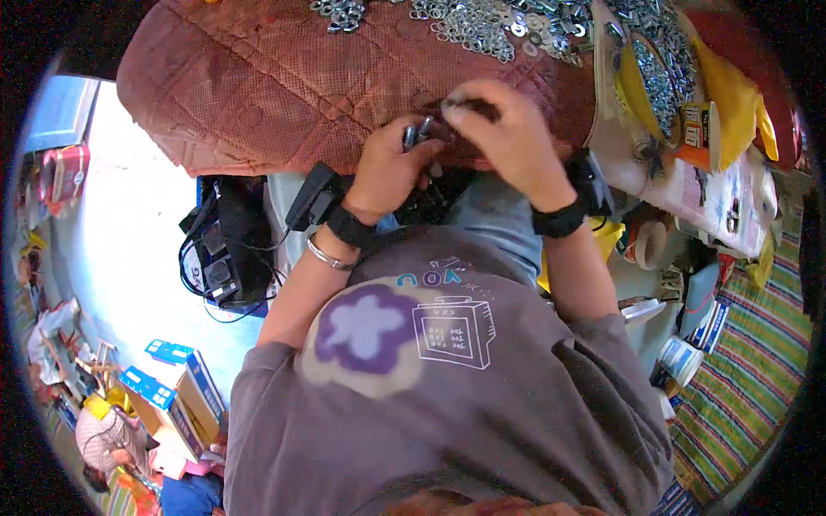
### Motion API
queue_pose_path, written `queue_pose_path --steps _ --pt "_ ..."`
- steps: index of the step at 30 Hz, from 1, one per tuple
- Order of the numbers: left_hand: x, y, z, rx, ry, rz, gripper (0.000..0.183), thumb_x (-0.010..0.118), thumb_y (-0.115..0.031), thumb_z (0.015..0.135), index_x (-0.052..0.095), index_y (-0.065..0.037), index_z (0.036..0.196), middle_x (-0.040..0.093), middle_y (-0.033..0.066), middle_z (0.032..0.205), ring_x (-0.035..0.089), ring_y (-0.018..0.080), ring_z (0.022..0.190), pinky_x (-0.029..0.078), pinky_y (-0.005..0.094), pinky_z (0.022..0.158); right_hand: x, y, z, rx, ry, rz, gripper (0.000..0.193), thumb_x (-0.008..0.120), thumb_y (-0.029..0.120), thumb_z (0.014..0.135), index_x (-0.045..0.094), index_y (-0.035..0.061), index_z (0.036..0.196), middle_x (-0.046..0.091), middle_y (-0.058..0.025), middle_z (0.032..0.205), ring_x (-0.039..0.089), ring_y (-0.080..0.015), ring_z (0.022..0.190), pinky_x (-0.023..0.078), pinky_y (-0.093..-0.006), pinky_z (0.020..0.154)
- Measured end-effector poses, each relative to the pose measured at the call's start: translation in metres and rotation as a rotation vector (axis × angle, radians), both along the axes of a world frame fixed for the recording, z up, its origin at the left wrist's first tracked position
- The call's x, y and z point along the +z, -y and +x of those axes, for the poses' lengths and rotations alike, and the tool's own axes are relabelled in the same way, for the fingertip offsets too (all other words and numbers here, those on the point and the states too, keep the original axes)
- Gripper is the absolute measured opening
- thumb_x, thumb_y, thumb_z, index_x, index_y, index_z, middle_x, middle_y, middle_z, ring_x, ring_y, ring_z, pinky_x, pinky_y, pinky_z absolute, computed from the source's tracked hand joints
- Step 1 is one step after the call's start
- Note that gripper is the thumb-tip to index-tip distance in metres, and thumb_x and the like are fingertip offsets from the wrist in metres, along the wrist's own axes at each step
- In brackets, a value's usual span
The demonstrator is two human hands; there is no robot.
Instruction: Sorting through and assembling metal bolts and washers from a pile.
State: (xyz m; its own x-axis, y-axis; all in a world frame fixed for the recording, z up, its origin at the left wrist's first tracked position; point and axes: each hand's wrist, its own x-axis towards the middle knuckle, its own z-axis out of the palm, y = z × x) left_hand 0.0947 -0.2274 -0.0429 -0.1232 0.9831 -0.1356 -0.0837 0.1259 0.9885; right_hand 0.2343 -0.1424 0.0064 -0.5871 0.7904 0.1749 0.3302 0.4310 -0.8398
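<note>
My left hand is closed around a few shiny metal bolts, whose ends stick up between the thumb and fingers. Just to its right, and apart from it, my right hand is raised with thumb and fingertips brought together in a pinch. Whatever lies in that pinch is too small and blurred to make out. Both hands are over the near edge of a reddish-brown quilted cloth. Loose spring washers and flat washers are heaped on the cloth beyond them.
At the far right, a yellow-sided container holds many small metal parts beside an orange-and-yellow box. A black bag with cables is at my left. Cardboard boxes and another person are at lower left.
</note>
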Motion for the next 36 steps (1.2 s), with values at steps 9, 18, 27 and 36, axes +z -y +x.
queue_pose_path --steps 9,18,27,36 --pt "0.007 0.004 0.002 -0.047 -0.005 -0.031 0.009 0.055 -0.006 0.082 0.055 0.001 0.088 0.058 0.0042 0.062 0.053 0.0096 0.050 0.043 0.0238 0.045 -0.004 0.017 -0.007 0.085 0.071 -0.017 0.019 0.063 0.016 0.075 0.060 0.0009 0.085 0.060 -0.0144 0.081 0.059 -0.0266 0.072 0.046 -0.0331 0.064" --pt "0.006 0.005 -0.002 -0.059 0.216 -0.054 0.018 0.052 -0.002 0.084 0.051 0.001 0.101 0.060 0.0063 0.081 0.059 0.0129 0.068 0.049 0.0251 0.060 0.000 0.021 -0.014 0.065 0.119 -0.179 0.012 0.061 0.008 0.078 0.056 -0.0019 0.084 0.057 -0.0044 0.075 0.053 -0.0087 0.068 0.043 -0.0238 0.062" --pt "-0.001 -0.001 -0.007 0.039 0.152 0.051 0.011 0.054 -0.003 0.084 0.052 0.000 0.095 0.056 0.0028 0.077 0.058 0.0112 0.064 0.049 0.0232 0.057 -0.007 0.007 -0.019 0.067 -0.151 -0.510 0.013 0.064 0.010 0.076 0.057 -0.0009 0.077 0.058 -0.0048 0.066 0.057 -0.0116 0.060 0.046 -0.0257 0.050" --pt "-0.002 -0.006 -0.020 0.166 -0.307 0.165 0.014 0.061 -0.008 0.080 0.056 -0.001 0.090 0.056 0.0076 0.068 0.047 0.0123 0.056 0.041 0.0274 0.052 -0.006 -0.011 -0.033 0.099 -0.053 -0.334 0.013 0.063 0.012 0.076 0.059 -0.0003 0.077 0.062 -0.0083 0.072 0.059 -0.0140 0.067 0.047 -0.0277 0.063"
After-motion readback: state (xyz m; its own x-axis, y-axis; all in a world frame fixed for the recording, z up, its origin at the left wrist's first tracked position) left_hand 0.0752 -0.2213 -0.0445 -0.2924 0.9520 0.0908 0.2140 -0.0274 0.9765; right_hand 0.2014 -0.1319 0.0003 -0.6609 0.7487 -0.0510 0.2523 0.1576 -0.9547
